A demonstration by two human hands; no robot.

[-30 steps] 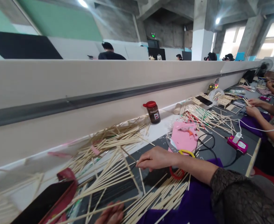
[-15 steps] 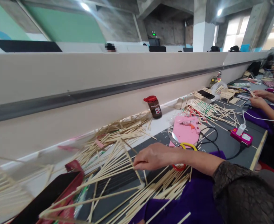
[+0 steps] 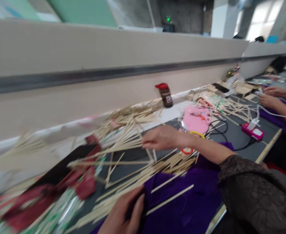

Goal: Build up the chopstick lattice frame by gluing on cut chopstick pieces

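Observation:
My right hand (image 3: 161, 137) reaches left over the bench, its fingers pinched on the corner of a glued frame of thin wooden sticks (image 3: 118, 146), which it holds raised off the dark mat. My left hand (image 3: 123, 214) shows at the bottom edge with fingers curled round a small dark object I cannot name, resting by the purple cloth (image 3: 182, 198). Loose wooden sticks (image 3: 143, 175) lie spread between both hands. The picture is smeared by motion on the left.
A brown jar with a red lid (image 3: 166, 95) stands by the beige partition (image 3: 109, 55). A pink sheet with a glue gun (image 3: 196, 118), scissors with a yellow handle (image 3: 195, 134), black cable and a pink device (image 3: 253, 131) lie right. Another person's hands (image 3: 269, 97) work farther right. A dark phone in a red case (image 3: 62, 169) lies left.
The view swung down and left. My right hand lifted the stick frame and drew it up and left. My left hand came back into view at the bottom.

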